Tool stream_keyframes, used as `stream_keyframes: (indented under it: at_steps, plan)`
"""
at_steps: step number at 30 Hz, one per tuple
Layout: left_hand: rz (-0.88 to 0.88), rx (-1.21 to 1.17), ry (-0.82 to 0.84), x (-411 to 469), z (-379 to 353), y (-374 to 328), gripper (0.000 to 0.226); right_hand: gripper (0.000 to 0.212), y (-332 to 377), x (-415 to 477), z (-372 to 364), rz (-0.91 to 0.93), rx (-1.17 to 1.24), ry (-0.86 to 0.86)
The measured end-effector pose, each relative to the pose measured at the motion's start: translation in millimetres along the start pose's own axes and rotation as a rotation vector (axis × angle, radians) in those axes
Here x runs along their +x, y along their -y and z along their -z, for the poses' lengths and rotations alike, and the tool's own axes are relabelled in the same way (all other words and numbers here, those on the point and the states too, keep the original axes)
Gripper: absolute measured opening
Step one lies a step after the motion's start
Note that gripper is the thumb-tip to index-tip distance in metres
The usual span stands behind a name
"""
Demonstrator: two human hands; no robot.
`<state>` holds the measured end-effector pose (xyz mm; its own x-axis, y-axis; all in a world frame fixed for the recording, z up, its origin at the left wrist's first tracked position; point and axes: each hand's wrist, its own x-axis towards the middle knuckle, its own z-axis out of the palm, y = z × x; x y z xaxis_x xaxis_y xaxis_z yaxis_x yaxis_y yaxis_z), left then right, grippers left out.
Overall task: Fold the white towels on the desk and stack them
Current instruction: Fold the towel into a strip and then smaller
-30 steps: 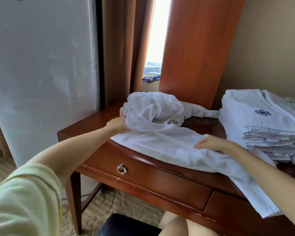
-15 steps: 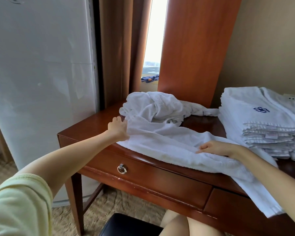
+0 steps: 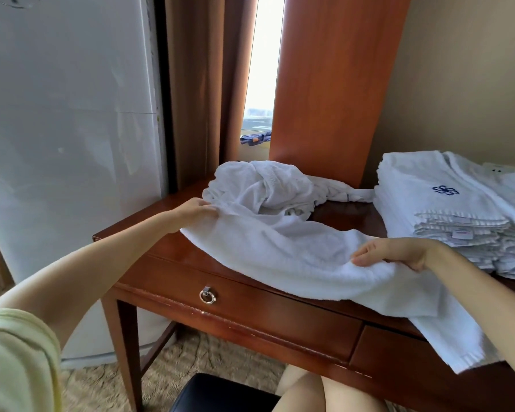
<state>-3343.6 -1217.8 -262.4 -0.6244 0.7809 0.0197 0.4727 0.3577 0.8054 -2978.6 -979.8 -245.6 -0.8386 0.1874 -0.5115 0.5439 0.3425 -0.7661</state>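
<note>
A white towel [image 3: 283, 254] lies stretched across the tabletop [image 3: 351, 217], its right end hanging over the front edge above the drawers. The left hand [image 3: 195, 211] pinches the towel's far left edge, and the right hand [image 3: 390, 252] has its fingers curled round a raised fold near the towel's right side. Behind it sits a crumpled heap of towels [image 3: 268, 185], and to the right a stack of folded towels [image 3: 446, 209] with a blue emblem on top.
</note>
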Motion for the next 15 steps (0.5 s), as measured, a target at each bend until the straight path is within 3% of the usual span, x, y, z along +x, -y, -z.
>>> stream_keyframes:
  at_steps: [3, 9, 12, 15]
  plan:
    - [0.018, 0.26, -0.044, 6.2, -9.4, 10.2, 0.023, 0.028, -0.9, 4.8, -3.1, -0.028, -0.067, -0.148]
    - [0.017, 0.219, -0.226, 13.9, -34.2, 18.5, 0.018, 0.033, -9.9, 21.2, -3.0, -0.009, -0.21, -0.493]
    - [0.045, 0.4, -0.271, 11.7, -47.1, 22.8, 0.016, 0.041, -19.5, 24.3, -1.7, -0.06, -0.244, -0.483]
    - [0.014, 0.607, -0.34, 8.9, -58.3, 28.0, 0.025, 0.027, -28.3, 27.3, -4.4, -0.15, -0.362, -0.445]
